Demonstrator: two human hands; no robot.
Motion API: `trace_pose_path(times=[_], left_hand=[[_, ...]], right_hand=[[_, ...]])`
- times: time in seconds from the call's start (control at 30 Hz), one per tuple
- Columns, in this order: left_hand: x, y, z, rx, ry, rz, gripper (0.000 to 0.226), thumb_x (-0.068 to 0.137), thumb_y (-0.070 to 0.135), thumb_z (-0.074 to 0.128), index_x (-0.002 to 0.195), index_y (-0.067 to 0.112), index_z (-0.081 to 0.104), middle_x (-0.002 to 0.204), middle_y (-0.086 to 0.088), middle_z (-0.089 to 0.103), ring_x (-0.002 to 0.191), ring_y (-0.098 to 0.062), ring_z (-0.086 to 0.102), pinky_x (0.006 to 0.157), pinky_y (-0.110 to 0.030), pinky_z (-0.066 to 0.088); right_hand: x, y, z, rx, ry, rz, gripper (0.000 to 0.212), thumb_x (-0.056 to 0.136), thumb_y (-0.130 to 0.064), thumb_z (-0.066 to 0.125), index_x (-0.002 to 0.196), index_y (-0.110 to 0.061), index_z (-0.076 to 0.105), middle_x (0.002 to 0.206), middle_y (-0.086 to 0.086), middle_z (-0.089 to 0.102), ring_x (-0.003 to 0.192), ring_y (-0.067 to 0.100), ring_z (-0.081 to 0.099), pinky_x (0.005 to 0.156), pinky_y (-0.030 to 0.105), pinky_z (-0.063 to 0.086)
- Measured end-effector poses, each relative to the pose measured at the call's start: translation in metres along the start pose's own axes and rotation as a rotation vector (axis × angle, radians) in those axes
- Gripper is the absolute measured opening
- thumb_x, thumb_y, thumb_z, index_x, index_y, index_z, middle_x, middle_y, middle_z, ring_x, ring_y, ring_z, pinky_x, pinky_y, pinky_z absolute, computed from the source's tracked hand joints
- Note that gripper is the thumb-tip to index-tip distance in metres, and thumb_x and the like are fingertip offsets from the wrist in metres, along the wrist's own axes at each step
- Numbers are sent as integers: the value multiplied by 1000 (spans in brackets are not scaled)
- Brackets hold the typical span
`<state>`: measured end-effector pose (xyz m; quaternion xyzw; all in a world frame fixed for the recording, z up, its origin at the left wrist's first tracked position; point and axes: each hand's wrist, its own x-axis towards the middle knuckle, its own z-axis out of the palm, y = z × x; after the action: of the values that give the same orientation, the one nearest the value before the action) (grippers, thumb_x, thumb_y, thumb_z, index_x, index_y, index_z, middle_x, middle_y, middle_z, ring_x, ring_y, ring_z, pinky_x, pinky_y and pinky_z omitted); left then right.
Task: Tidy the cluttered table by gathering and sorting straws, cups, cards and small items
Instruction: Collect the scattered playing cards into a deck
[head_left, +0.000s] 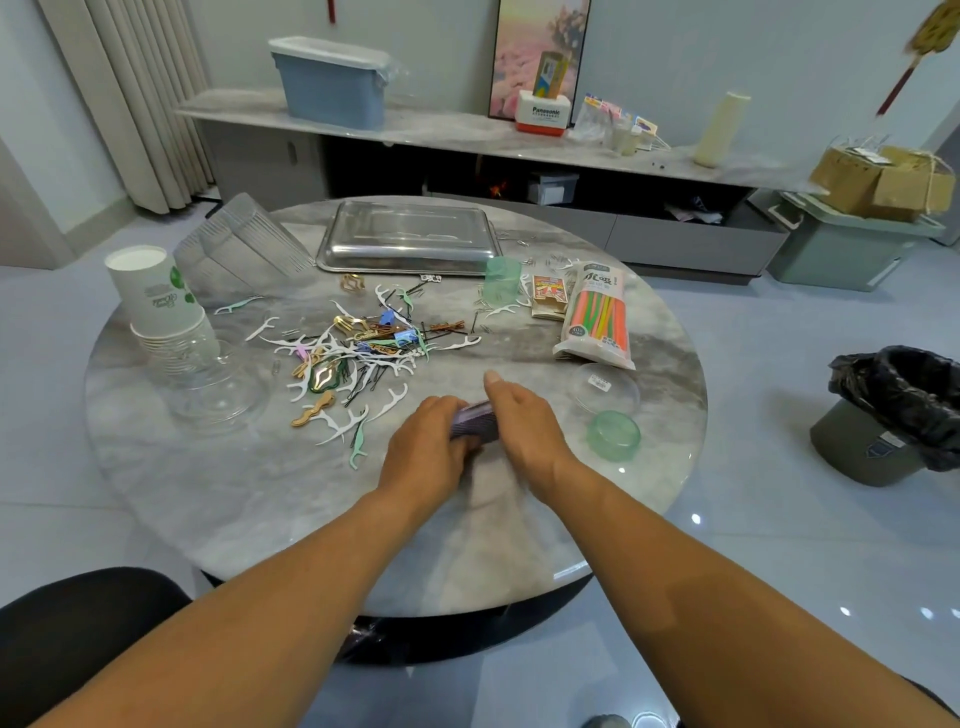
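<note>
Both my hands meet over the near middle of the round marble table. My left hand and my right hand hold a purple stack of cards between them. A heap of floss picks, hairpins and clips lies just beyond. A pack of coloured straws lies to the right, next to a card box. Paper cups stand stacked upside down at the left, with clear plastic cups lying behind them.
A steel tray lies at the table's far side. A green cup stands by it, a green lid and a clear lid lie right of my hands. A bin with a black bag stands on the floor, right.
</note>
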<state>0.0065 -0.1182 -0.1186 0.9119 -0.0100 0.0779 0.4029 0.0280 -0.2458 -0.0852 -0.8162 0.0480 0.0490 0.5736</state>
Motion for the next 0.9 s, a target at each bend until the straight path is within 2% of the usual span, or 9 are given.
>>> trace_pose_path(times=[0.13, 0.23, 0.33, 0.43, 0.57, 0.67, 0.77, 0.83, 0.9], left_hand=[[19, 28, -24, -404, 94, -202, 15, 87, 17, 75, 93, 23, 63, 91, 5, 71, 87, -20, 68, 81, -41, 56], [30, 47, -46, -500, 75, -186, 22, 90, 6, 66, 91, 27, 58, 88, 3, 69, 82, -18, 67, 80, -45, 57], [23, 59, -59, -506, -68, -44, 30, 92, -3, 58, 105, 24, 58, 104, -2, 70, 97, -14, 68, 82, -31, 59], [9, 64, -63, -577, -219, 82, 41, 88, -6, 65, 106, 30, 61, 108, 0, 71, 98, -3, 68, 83, -21, 57], [-2, 37, -67, -28, -208, 11, 50, 83, 26, 82, 123, 30, 52, 113, 4, 49, 110, -14, 52, 92, -32, 49], [-26, 9, -56, 412, -192, -99, 27, 91, 46, 69, 101, 27, 52, 108, 0, 47, 111, -26, 48, 89, -37, 42], [-49, -17, -28, 555, -35, 44, 33, 94, 55, 58, 112, 28, 51, 123, -1, 45, 124, -29, 43, 103, -38, 32], [-48, -31, -21, 608, 2, 95, 49, 98, 59, 46, 140, 34, 41, 156, -6, 27, 150, -31, 17, 122, -45, 1], [-34, -45, -21, 734, 2, 88, 66, 100, 65, 28, 158, 38, 14, 169, -8, -4, 155, -28, -14, 118, -51, -23]], right_hand=[[3, -18, 1, 275, -123, 112, 82, 87, -54, 72, 153, -25, 34, 141, 3, 57, 125, 21, 58, 109, 40, 43], [5, -41, 2, 340, -207, 46, 46, 84, -44, 79, 121, -24, 62, 111, 4, 75, 96, 18, 71, 92, 40, 50], [7, -57, 5, 419, -152, 38, 57, 74, -42, 86, 117, -19, 59, 106, 5, 75, 98, 24, 74, 88, 45, 58], [5, -58, 5, 442, -87, -10, 19, 81, -26, 80, 93, -19, 67, 84, 5, 73, 76, 18, 70, 64, 35, 58], [6, -51, -8, 508, 46, 80, 11, 87, -17, 74, 90, -17, 63, 76, 5, 63, 66, 14, 63, 52, 27, 53], [8, -49, -21, 586, 80, 238, 28, 89, -21, 74, 111, -13, 59, 84, 7, 61, 71, 17, 62, 52, 27, 53], [7, -42, -23, 610, 78, 297, 46, 87, -24, 77, 124, -7, 57, 88, 9, 62, 71, 19, 63, 50, 27, 52], [7, -40, -19, 626, 67, 304, 46, 87, -25, 78, 124, -6, 58, 89, 10, 63, 72, 20, 63, 51, 28, 52], [8, -38, -15, 640, 36, 295, 38, 88, -25, 76, 118, -9, 61, 90, 10, 62, 73, 20, 62, 53, 29, 53]])
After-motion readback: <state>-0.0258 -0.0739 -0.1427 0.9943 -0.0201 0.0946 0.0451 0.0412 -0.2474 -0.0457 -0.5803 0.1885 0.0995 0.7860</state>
